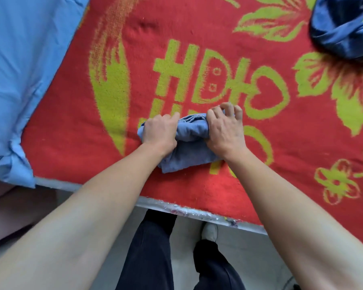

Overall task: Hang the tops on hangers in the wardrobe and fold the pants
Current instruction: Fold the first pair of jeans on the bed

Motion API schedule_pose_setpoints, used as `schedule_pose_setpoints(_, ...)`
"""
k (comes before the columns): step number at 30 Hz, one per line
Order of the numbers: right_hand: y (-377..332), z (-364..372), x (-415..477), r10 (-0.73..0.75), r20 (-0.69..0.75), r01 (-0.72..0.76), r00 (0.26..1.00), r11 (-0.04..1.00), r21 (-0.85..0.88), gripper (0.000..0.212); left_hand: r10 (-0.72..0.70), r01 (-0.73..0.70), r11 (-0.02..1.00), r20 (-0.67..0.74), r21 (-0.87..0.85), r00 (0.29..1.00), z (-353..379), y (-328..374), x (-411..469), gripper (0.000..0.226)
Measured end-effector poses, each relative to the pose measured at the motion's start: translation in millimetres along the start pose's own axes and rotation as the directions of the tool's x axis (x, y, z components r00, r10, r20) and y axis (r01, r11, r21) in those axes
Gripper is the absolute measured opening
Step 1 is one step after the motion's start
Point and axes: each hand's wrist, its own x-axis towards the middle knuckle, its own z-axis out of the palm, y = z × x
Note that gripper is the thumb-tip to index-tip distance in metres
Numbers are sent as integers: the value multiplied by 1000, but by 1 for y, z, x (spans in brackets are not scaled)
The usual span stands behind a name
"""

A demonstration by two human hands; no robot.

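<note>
A small grey-blue garment lies bunched and partly folded on the red blanket near the bed's front edge. My left hand grips its left end with curled fingers. My right hand grips its right end, fingers curled over the folded layers. Most of the cloth's ends are hidden under my hands. A dark blue shiny garment lies crumpled at the top right corner of the blanket, far from both hands.
A light blue pillow or quilt covers the left side of the bed. The bed's front edge runs diagonally below my arms. My legs in dark trousers stand on the grey floor beneath.
</note>
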Motion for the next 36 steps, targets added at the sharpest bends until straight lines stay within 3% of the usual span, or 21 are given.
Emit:
schedule_pose_setpoints(10, -3, -71, -171, -256, -43, 254, 966, 966, -42, 30, -86, 89, 995, -68, 53, 994, -31, 62, -204, 51)
schedule_pose_setpoints(14, -25, -123, -233, -358, -168, 351, 918, 934, -70, 35, -185, 201, 977, -185, 71, 965, -69, 66, -302, 42)
schedule_pose_setpoints(17, -47, -170, -271, -430, -323, 426, 843, 900, -88, 34, -257, 284, 956, -267, 71, 929, -104, 64, -372, 40)
schedule_pose_setpoints(21, -100, -230, -307, -589, -453, 579, 669, 795, -178, 26, -423, 458, 888, -339, 28, 840, -133, 51, -475, 41)
schedule_pose_setpoints(23, -134, -255, -327, -669, -448, 669, 593, 719, -190, 26, -505, 546, 838, -362, 15, 784, -140, 41, -528, 44)
schedule_pose_setpoints(28, -224, -290, -405, -745, -413, 759, 525, 629, -170, 39, -655, 690, 723, -356, -38, 667, -136, 24, -661, 50)
schedule_pose_setpoints(36, -384, -282, -596, -872, -402, 869, 278, 407, -282, 46, -817, 845, 523, -346, -110, 460, -50, 20, -917, 58)
